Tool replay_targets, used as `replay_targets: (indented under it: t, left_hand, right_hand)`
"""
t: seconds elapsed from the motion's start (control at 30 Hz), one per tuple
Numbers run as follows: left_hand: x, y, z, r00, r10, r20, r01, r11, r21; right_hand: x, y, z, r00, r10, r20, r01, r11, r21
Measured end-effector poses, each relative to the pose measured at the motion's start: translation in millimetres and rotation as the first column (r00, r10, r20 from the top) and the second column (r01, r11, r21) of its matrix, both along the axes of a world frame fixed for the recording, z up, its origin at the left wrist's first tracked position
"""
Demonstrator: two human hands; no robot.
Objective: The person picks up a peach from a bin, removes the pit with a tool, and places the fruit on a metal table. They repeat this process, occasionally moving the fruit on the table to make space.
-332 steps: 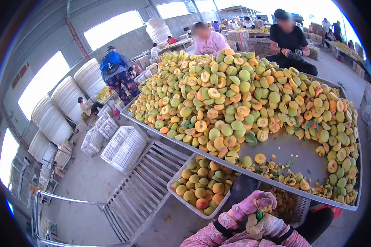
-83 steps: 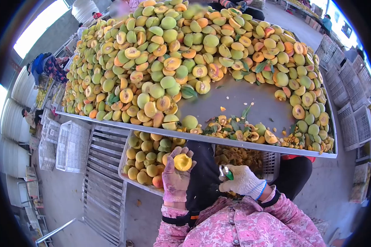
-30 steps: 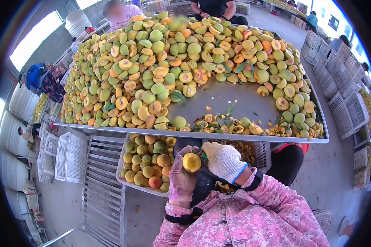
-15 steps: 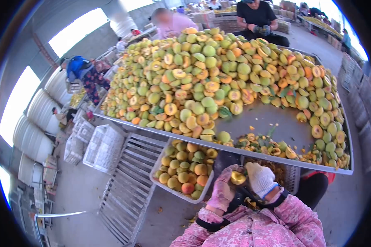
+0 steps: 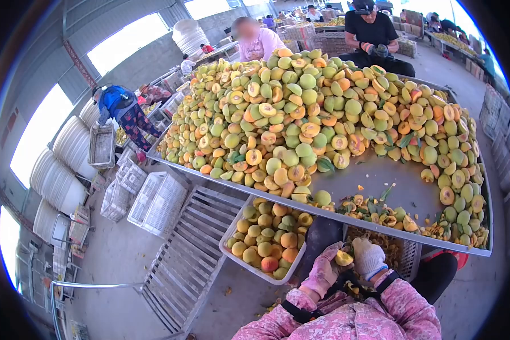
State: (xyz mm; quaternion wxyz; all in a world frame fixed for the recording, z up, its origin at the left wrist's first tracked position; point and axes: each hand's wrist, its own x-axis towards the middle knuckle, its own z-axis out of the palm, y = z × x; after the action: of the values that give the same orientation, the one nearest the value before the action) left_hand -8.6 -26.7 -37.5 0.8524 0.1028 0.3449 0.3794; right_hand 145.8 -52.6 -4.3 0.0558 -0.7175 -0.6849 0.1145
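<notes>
A cut yellow fruit piece [image 5: 343, 258] is pinched in my left hand [image 5: 324, 271], which wears a pink glove. Close beside it on the right, my right hand [image 5: 369, 258] in a white knitted glove is curled closed; what it holds, if anything, is hidden. Both hands are over my lap, just below the near edge of a metal table [image 5: 379, 175] heaped with whole and halved green-orange fruit [image 5: 300, 133]. To their left stands a white basket [image 5: 226, 253] of whole fruit. Another basket [image 5: 412, 259] with scraps sits behind my right hand.
A slatted rack [image 5: 181, 258] and stacked white crates [image 5: 157, 204] stand on the left. Across the table are a person in pink [image 5: 263, 44] and a person in black [image 5: 374, 31]. A person in blue [image 5: 119, 101] bends over a crate at far left.
The whole view has shifted, so the table and my hands appear lower and farther right. The person in blue now shows a crate more fully. My left hand still holds the fruit piece.
</notes>
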Motion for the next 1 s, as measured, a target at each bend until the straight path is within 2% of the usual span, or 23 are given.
replay_targets:
  t: [0.1, 0.2, 0.23, 0.27, 0.3, 0.4, 0.5, 0.53, 0.6, 0.7, 0.77, 0.8, 0.83, 0.9, 0.93, 0.97, 1.0]
  left_hand:
    - [0.2, 2.9, 10.1, 0.994, -0.106, 0.011, 0.105, 0.994, 0.016]
    - [-0.8, 2.5, 13.1, 0.986, -0.163, 0.018, 0.16, 0.98, 0.12]
    - [-3.3, 1.5, 17.7, 0.992, -0.125, 0.0, 0.124, 0.986, 0.113]
    - [-9.9, 2.8, 23.7, 0.996, -0.071, 0.062, 0.061, 0.987, 0.146]
    - [-18.5, 5.9, 29.2, 0.992, -0.024, 0.126, 0.001, 0.984, 0.178]
    - [-54.5, 24.3, 37.4, 0.984, 0.153, 0.094, -0.169, 0.965, 0.202]
    - [-95.5, 50.9, 34.1, 0.94, 0.322, 0.118, -0.338, 0.928, 0.16]
    - [-111.8, 60.5, 24.0, 0.931, 0.357, 0.072, -0.364, 0.904, 0.222]
    - [-141.4, 72.4, 4.6, 0.895, 0.443, -0.056, -0.405, 0.857, 0.32]
    - [-176.7, 89.8, -28.2, 0.808, 0.518, -0.279, -0.439, 0.847, 0.301]
    - [-195.5, 104.1, -67.5, 0.648, 0.529, -0.547, -0.172, 0.802, 0.572]
    - [-196.1, 111.4, -70.2, 0.629, 0.544, -0.555, -0.19, 0.8, 0.569]
    - [-192.8, 119.4, -64.4, 0.61, 0.558, -0.563, -0.208, 0.798, 0.566]
    - [-178.4, 141.9, -52.4, 0.714, 0.596, -0.368, -0.54, 0.803, 0.252]
    - [-191.4, 158.3, -64.8, 0.753, 0.528, -0.392, -0.444, 0.848, 0.29]
    - [-186.6, 167.9, -68.6, 0.753, 0.564, -0.34, -0.457, 0.819, 0.347]
    - [-184.9, 181.2, -65.1, 0.738, 0.586, -0.336, -0.482, 0.805, 0.346]
  right_hand:
    - [8.4, -4.0, -24.2, 0.975, -0.084, -0.206, 0.095, 0.994, 0.048]
    - [12.3, -17.0, -66.4, 0.838, 0.022, -0.546, 0.081, 0.983, 0.164]
    - [11.4, -24.4, -86.6, 0.812, -0.078, -0.578, 0.167, 0.981, 0.102]
    - [14.0, -30.1, -74.7, 0.795, -0.257, -0.549, 0.214, 0.966, -0.143]
    - [17.3, -33.7, -60.5, 0.766, -0.428, -0.48, 0.263, 0.889, -0.374]
    - [25.4, -53.3, -85.5, 0.703, -0.505, -0.501, 0.4, 0.863, -0.308]
    - [36.6, -52.1, -98.4, 0.653, -0.594, -0.47, 0.381, 0.794, -0.474]
    - [37.0, -50.6, -103.4, 0.645, -0.557, -0.523, 0.397, 0.829, -0.393]
    - [38.3, -44.2, -103.3, 0.687, -0.527, -0.5, 0.362, 0.845, -0.392]
    - [33.8, -41.1, -100.0, 0.767, -0.433, -0.474, 0.278, 0.89, -0.362]
    - [34.8, -43.4, -118.6, 0.839, -0.352, -0.415, 0.224, 0.919, -0.325]
    - [41.1, -53.7, -150.6, 0.879, -0.313, -0.36, 0.206, 0.93, -0.305]
    - [43.2, -57.1, -160.0, 0.887, -0.307, -0.347, 0.205, 0.932, -0.3]
    - [42.2, -58.3, -159.6, 0.873, -0.328, -0.361, 0.222, 0.926, -0.304]
    - [40.9, -57.9, -148.2, 0.836, -0.377, -0.398, 0.238, 0.904, -0.355]
    - [39.6, -56.8, -135.9, 0.796, -0.427, -0.429, 0.253, 0.878, -0.406]
    - [34.3, -46.2, -95.3, 0.73, -0.501, -0.465, 0.26, 0.833, -0.489]
